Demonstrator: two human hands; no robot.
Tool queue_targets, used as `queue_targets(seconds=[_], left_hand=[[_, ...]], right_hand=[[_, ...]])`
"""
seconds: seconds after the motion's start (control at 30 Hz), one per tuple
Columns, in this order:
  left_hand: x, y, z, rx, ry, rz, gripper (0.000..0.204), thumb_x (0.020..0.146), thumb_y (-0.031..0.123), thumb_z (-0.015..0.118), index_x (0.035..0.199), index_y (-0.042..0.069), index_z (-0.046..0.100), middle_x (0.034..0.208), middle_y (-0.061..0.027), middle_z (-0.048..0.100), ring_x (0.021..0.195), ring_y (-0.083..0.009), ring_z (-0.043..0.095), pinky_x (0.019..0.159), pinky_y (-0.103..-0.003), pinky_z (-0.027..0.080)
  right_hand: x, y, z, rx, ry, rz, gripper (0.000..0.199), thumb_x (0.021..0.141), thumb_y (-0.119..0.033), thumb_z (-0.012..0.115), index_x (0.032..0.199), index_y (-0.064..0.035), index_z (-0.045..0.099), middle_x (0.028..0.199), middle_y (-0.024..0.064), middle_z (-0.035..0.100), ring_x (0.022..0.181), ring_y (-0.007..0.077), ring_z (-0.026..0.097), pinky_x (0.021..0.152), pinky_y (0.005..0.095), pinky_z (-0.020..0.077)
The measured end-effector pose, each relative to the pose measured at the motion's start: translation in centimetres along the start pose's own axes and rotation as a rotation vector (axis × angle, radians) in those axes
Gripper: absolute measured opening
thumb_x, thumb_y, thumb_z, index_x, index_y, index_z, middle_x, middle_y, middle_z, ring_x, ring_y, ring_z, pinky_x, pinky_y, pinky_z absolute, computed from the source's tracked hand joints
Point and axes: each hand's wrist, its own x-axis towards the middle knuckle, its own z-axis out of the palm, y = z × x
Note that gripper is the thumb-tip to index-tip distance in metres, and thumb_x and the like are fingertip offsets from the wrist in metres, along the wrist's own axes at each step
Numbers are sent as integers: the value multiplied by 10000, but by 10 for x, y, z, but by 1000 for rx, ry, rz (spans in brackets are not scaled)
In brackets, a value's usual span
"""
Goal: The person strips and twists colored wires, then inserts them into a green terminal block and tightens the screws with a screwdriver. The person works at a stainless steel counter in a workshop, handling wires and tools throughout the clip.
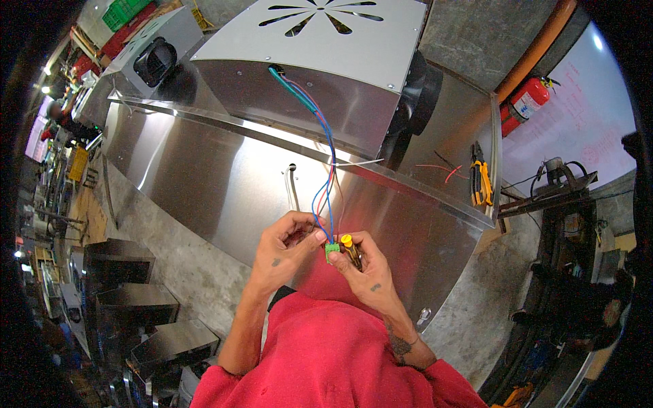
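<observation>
In the head view, the connector (332,253) was between the two hands, in front of the cabinet (224,170), with wires (331,146) dropping to it from a hole in the box (292,102) above. The right hand (364,265) gripped the connector, its thumb against one side, and also held the screwdriver (348,243), yellow end up. The left hand (289,239) had its thumb and fingers bent at the wires, just beside the connector; whether they were closed on one, I cannot tell. Fingers hid part of the connector and most of the screwdriver. A white cable (292,187) came out of the cabinet near the left hand. Farther off, pliers (481,180) lay on the cabinet's top at the right, beside red wire scraps (442,168). Beyond stood an extinguisher (530,102) and a whiteboard (578,115); a second box (153,54) was at the upper left.

The cabinet was smooth, shiny metal with streaked reflections and a raised lip. The box had a white top cut with petal-shaped slots and a glossy metal side. The wires, blue and red, were thin and loosely looped below a green sleeve (294,90); the connector was a small, blocky green piece. The floor (204,221) was mottled grey
</observation>
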Motion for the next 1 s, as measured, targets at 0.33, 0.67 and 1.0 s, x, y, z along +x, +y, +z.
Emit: queue_targets(seconds=[0.33, 0.67, 1.0], left_hand=[[0, -2, -3, 49, -25, 14, 256, 1012, 44, 748, 1246, -29, 673, 1058, -42, 716, 992, -100, 668, 925, -270, 547], [-1, -5, 1, 44, -26, 29, 268, 1003, 69, 767, 1243, -9, 675, 1118, -69, 743, 1025, -118, 693, 907, -267, 556], [-1, -3, -1, 20, -25, 6, 303, 981, 79, 798, 1247, -2, 676, 1136, -69, 741, 1049, -125, 690, 951, -280, 549]], right_hand=[[-1, 0, -1, -8, -21, 9, 267, 1021, -193, 775, 1172, -34, 624, 887, -15, 631, 801, 67, 556, 707, 270, 482], [-1, 3, -1, 13, -16, -1, 291, 1020, -224, 783, 1175, -40, 619, 886, -24, 626, 789, 58, 539, 703, 261, 477], [-4, -7, 2, 129, -4, 30, 245, 1047, -140, 740, 1235, -35, 623, 1013, -26, 640, 883, 56, 557, 786, 234, 477]])
